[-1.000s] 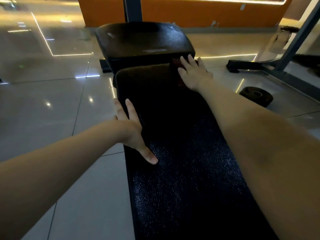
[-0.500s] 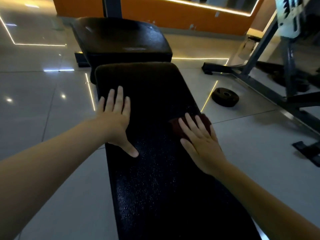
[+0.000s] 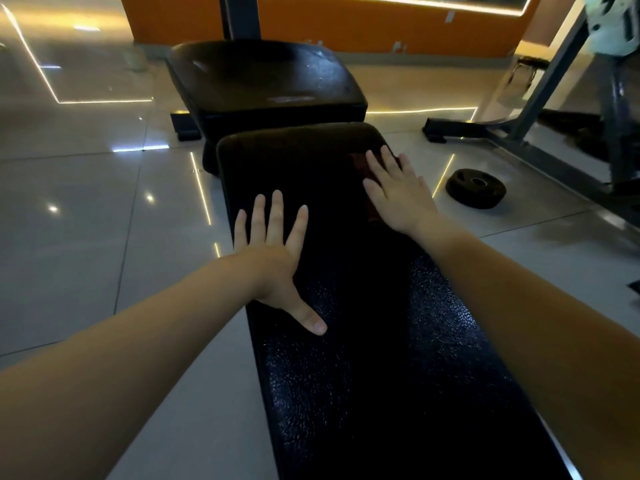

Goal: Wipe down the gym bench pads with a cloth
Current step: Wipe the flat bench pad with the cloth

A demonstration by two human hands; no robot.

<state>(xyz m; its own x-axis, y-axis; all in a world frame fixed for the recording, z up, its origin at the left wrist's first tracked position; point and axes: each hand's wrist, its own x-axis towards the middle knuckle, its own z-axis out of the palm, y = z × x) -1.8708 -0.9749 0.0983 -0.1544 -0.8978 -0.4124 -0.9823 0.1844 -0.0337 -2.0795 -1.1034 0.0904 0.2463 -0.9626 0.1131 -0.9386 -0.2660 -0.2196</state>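
Long bench pad (image 3: 381, 375): black, textured, running away from the viewer.
Left hand (image 3: 277, 261): flat on the pad's left edge, fingers straight and spread, holding nothing.
Right hand (image 3: 398, 192): fingers straight, pressing a dark red cloth (image 3: 356, 161) flat near the pad's far right corner.
Seat pad (image 3: 263, 77): just beyond the long pad's far edge.
Weight plate (image 3: 476, 188): on the floor (image 3: 104, 202), right of the bench.

Two bare forearms (image 3: 138, 327), left grip (image 3: 273, 258) with short thumbnail (image 3: 317, 328), right grip (image 3: 398, 195) bare
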